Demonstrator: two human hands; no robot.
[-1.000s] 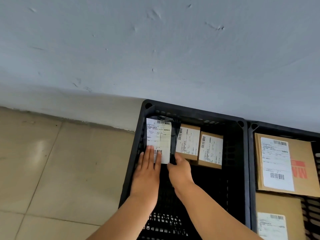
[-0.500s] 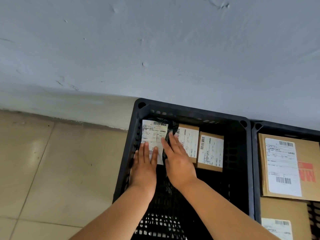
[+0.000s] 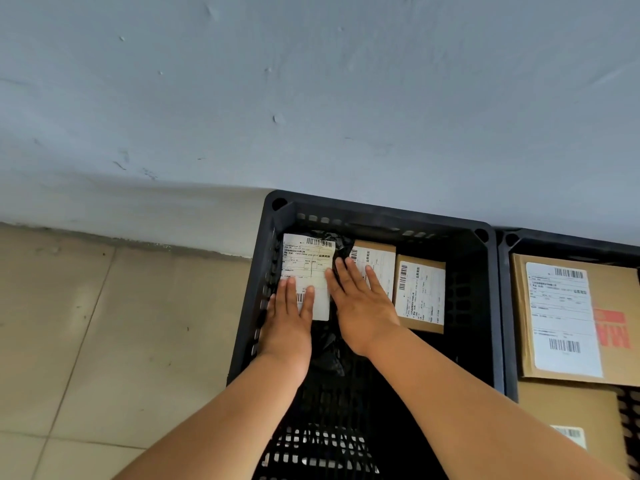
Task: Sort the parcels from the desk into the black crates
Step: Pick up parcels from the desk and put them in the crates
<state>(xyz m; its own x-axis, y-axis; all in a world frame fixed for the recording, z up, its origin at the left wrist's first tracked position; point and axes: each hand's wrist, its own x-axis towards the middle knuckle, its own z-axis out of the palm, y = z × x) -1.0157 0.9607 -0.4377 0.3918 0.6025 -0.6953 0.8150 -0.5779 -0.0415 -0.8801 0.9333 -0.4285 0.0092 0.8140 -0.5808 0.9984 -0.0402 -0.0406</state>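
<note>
Against the grey wall, the black crate (image 3: 483, 306) holds your black bagged parcel (image 3: 306, 268); left hand (image 3: 289, 323) and right hand (image 3: 362, 306) press it flat-fingered; placing looks done, so lift away next.

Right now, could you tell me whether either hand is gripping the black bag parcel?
No, the left hand and right hand both lie flat with straight fingers on the black bag parcel in the crate.

A pale grey-blue plastered wall (image 3: 311, 98), pitted with small chips and scuffs, fills the upper half of the view. Below it on the left lies a floor of beige glazed tiles (image 3: 104, 341), with thin grout lines.
</note>
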